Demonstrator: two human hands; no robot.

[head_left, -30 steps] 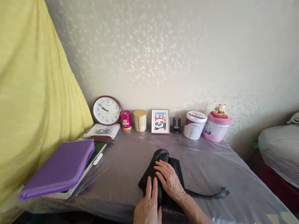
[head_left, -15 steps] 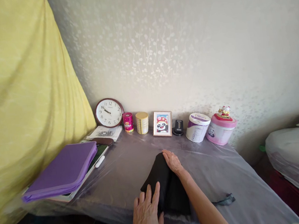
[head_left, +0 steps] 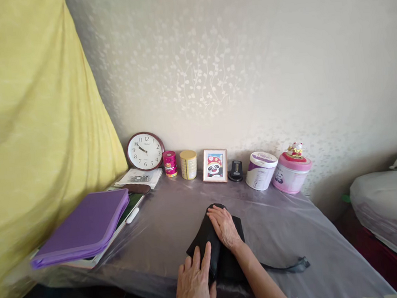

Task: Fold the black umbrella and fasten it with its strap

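Observation:
A folded piece of black cloth (head_left: 204,233) lies near the front edge of the table; its exact kind cannot be made out. A dark strap (head_left: 290,266) trails to the right from under my right forearm. My left hand (head_left: 196,280) is open, fingers spread, their tips on the near left part of the cloth. Farther up, my right hand (head_left: 223,226) rests flat and open across the top of the folded layers, fingers pointing toward the wall. Part of the cloth is hidden beneath this hand and forearm.
A purple folder (head_left: 81,226) lies on a stack at left, beside a white stick-like object (head_left: 133,215). Along the wall stand a clock (head_left: 145,150), a pink can (head_left: 170,164), a yellow can (head_left: 189,165), a picture frame (head_left: 214,165), and two tubs (head_left: 261,171), one topped by a cat figurine (head_left: 296,149).
My right hand has shifted left and a little nearer, from the cloth's far right edge onto its top. More cloth shows right of that hand. The left hand stays about where it was.

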